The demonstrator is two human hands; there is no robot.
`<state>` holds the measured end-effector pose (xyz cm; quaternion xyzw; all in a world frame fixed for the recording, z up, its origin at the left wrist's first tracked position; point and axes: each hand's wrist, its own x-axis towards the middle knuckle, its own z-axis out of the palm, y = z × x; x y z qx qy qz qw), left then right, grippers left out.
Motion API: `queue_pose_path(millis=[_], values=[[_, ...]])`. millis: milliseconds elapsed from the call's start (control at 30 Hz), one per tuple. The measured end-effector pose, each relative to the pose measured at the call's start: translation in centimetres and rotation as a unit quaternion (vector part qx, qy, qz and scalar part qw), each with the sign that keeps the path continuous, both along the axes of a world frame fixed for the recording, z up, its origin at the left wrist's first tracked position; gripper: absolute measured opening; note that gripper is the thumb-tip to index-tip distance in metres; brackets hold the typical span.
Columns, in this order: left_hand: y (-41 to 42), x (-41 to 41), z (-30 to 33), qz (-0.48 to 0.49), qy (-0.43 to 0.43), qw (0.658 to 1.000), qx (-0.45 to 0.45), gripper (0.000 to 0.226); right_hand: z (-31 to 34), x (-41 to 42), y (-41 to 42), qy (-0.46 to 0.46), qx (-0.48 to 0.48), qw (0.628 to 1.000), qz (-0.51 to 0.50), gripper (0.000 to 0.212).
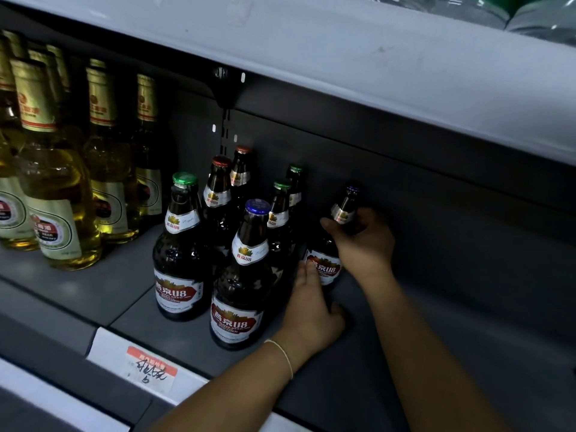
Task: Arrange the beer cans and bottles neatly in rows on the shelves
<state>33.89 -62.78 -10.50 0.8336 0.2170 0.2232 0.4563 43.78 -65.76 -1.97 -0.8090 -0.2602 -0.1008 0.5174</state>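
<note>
Under white ledge (405, 73), grey shelf (436, 338)

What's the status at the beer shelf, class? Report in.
Right hand grips blue-capped dark bottle by the neck. Left hand steadies its label. Dark bottles crowd its left; nothing blocking.

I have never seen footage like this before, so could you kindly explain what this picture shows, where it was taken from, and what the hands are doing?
There is no machine here: a person wears a camera on the head, so this single picture looks forward and down at their own two bare hands reaching into a store shelf. The right hand grips a dark beer bottle with a blue cap at its neck, at the right end of a group of similar dark bottles. The left hand rests beside that bottle's label, fingers straight against it. Further left stand pale golden bottles with gold foil necks. A handwritten price tag is on the shelf's front edge.
</note>
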Motion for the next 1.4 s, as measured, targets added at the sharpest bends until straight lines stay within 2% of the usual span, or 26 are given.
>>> queue_pose_path(millis=[567,700,800,933,1067,1400], values=[[0.2,-0.6,0.4,-0.017,0.016,1.0,-0.014,0.089,-0.5,0.0,0.0,-0.009,-0.011,1.0,-0.016,0.04],[-0.2,-0.6,0.4,-0.002,0.019,1.0,-0.012,0.087,-1.0,0.5,-1.0,-0.007,-0.059,0.998,0.007,0.059],[-0.6,-0.8,0.7,0.014,0.017,1.0,-0.002,0.084,-1.1,0.3,-1.9,-0.009,-0.086,0.996,0.013,0.064],[-1.2,-1.7,1.4,0.035,-0.034,0.998,0.03,0.073,-1.3,-0.2,-3.7,-0.018,-0.061,0.998,0.009,0.057],[-1.9,-2.2,2.0,0.009,-0.083,0.994,0.071,0.058,-1.5,-0.7,-6.9,-0.049,-0.028,0.998,-0.025,0.048],[-8.3,1.5,7.1,-0.081,-0.108,0.984,0.113,0.046,0.0,0.1,-19.2,-0.06,0.019,0.991,-0.119,0.036]])
